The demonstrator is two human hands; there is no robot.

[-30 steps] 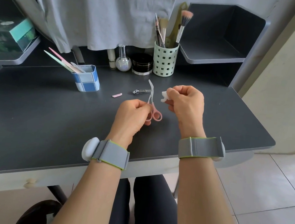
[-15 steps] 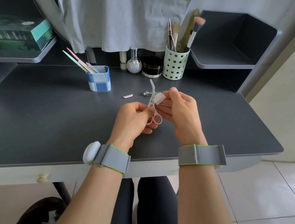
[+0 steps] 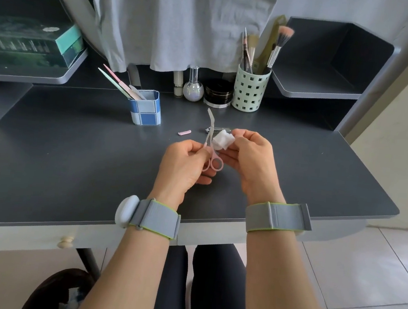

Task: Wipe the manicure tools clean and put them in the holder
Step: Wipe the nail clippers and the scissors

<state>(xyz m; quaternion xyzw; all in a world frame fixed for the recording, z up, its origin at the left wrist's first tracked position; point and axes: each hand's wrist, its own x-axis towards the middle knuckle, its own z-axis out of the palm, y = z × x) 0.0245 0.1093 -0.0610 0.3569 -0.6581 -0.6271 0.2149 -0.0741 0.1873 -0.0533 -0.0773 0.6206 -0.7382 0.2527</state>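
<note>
My left hand (image 3: 184, 163) grips small pink-handled scissors (image 3: 211, 150) by the handles, blades pointing up and away. My right hand (image 3: 251, 157) pinches a white cotton pad (image 3: 223, 140) against the lower part of the blades. Behind the pad, metal nail clippers (image 3: 217, 130) lie on the dark desk (image 3: 70, 154), partly hidden. A small pink piece (image 3: 184, 132) lies left of them. A blue checked holder (image 3: 146, 108) stands at the back left with nail files (image 3: 116, 82) leaning out of it.
A pale green perforated cup (image 3: 250, 91) with makeup brushes, a black jar (image 3: 218, 93), a round glass bottle (image 3: 193, 87) and a slim tube (image 3: 178, 84) line the back. A teal box (image 3: 30, 43) sits on the left shelf. A bin (image 3: 59, 295) is under the desk.
My right hand brought the cotton pad onto the scissors' blades and slid it down toward the handles. The view shifted, so the desk things appear further right.
</note>
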